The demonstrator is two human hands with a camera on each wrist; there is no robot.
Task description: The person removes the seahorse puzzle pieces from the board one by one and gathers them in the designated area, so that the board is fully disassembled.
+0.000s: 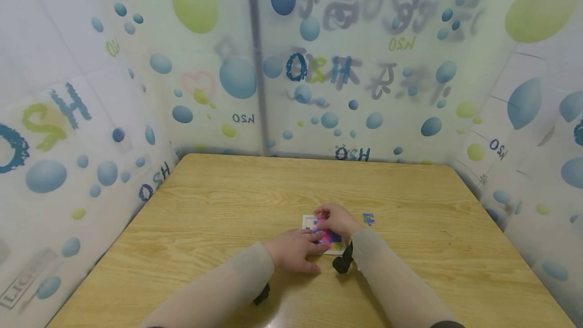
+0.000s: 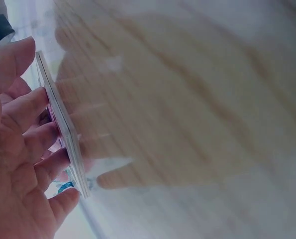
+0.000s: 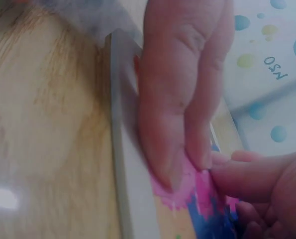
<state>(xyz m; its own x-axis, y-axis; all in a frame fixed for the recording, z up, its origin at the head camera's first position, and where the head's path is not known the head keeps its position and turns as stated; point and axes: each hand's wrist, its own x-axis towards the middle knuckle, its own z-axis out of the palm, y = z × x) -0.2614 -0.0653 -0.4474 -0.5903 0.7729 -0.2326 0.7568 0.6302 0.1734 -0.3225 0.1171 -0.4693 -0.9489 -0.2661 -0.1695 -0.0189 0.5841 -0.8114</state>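
Observation:
A small jigsaw puzzle (image 1: 336,252) in a white frame lies on the table, with pink, blue and yellow pieces in it. My left hand (image 1: 295,250) rests its spread fingertips on the near left part. In the left wrist view, the fingers (image 2: 26,112) of that hand lie against the thin board's edge (image 2: 63,124). Over the upper part of the board, my right hand (image 1: 339,220) has its fingers bent and appears to pinch a pink puzzle piece (image 1: 321,222). In the right wrist view, large left-hand fingers (image 3: 170,99) partly hide the right hand (image 3: 272,184).
A loose blue and green puzzle piece (image 1: 368,218) lies on the wooden table (image 1: 227,191), just right of my right hand. Patterned curtains (image 1: 309,90) enclose the back and sides of the table.

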